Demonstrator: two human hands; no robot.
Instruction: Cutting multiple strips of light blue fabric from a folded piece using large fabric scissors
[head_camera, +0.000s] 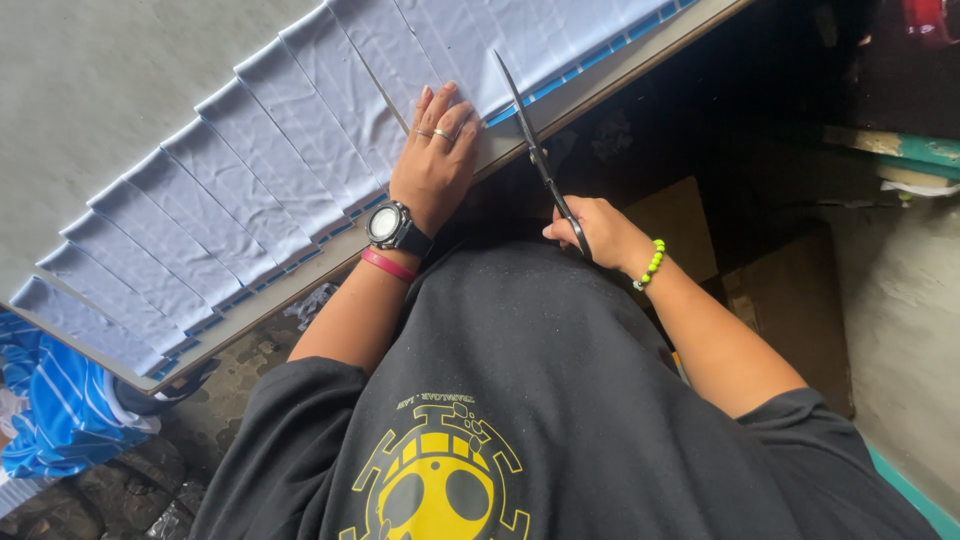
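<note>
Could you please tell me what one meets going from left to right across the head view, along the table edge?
Blue striped cloth → cut pale fabric strips → wristwatch → left hand → scissors → right hand → green bead bracelet.

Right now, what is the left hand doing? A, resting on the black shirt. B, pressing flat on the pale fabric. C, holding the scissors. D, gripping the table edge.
B: the left hand lies flat on the fabric, while the right hand holds the scissors.

A grey table (100, 90) carries overlapping pale blue-white fabric strips (250, 170) along its edge.
</note>
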